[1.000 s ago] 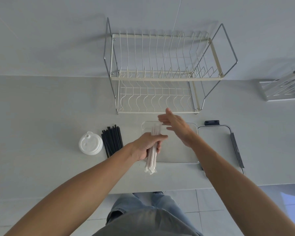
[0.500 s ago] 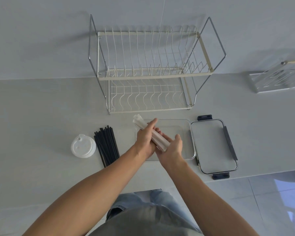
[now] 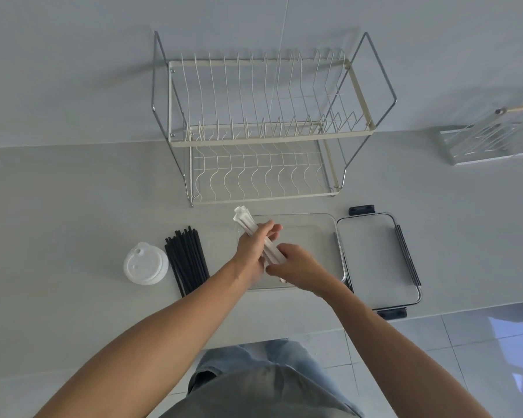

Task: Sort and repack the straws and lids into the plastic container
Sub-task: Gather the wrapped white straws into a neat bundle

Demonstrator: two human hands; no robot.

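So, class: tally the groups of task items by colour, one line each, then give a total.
White: 2, the wrapped straws and the lids
Black: 1, the black straws
Clear: 2, the container and its cover
Total: 5

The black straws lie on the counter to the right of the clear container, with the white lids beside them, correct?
Not quite. The head view shows the black straws to the left of the clear container, not the right; the white lids do sit beside them.
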